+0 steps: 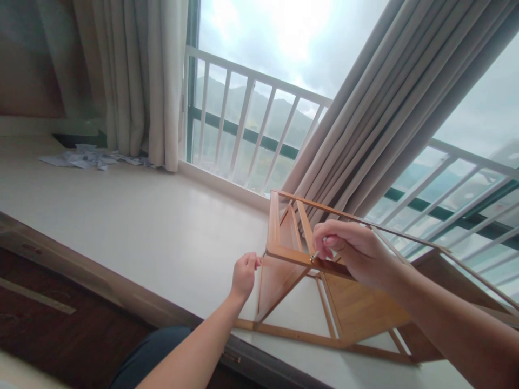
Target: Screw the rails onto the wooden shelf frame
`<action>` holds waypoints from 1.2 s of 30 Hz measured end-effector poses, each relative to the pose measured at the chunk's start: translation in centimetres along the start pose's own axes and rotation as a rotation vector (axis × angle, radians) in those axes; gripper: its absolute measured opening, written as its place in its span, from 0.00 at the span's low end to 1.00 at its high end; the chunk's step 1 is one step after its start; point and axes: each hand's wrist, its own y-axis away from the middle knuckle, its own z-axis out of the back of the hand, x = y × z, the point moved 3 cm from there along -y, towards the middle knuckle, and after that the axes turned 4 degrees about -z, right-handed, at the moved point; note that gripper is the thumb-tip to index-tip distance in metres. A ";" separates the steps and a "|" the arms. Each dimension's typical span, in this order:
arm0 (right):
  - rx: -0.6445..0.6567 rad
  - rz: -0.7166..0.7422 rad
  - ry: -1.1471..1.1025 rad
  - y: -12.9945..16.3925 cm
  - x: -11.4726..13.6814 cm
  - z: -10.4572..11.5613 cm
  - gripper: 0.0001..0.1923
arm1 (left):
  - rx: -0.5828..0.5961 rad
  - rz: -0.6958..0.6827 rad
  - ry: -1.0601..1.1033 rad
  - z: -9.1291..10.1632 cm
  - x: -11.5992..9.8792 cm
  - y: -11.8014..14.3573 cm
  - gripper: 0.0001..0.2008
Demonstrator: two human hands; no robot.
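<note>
A wooden rack [292, 254] with slatted sides and flat panels lies tilted on the white sill, right of centre. My right hand [344, 243] reaches in over its upper rail, thumb and fingers pinched on a small metal screw [313, 258] at the rail's edge. My left hand [245, 273] is closed just left of the rack's near corner. A thin dark tip shows by its fingertips, but what it holds is too small to make out.
White sill [170, 216] runs along the window, with a dark edge in front. Torn papers [87, 156] lie at the left by a grey curtain [162, 86]. Another curtain [344, 108] hangs behind the rack. White railings [259, 119] stand outside the glass. My dark-clothed leg [152, 354] is below.
</note>
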 end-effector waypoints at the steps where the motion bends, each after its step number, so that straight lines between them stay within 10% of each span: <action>1: -0.012 -0.015 -0.003 -0.1 -0.1 0.0 0.21 | -0.001 0.000 0.006 0.2 0.1 0.0 0.22; 36: 0.087 -0.041 -0.007 0.4 -0.6 1.1 0.19 | 0.054 0.030 -0.028 0.0 0.9 -0.2 0.24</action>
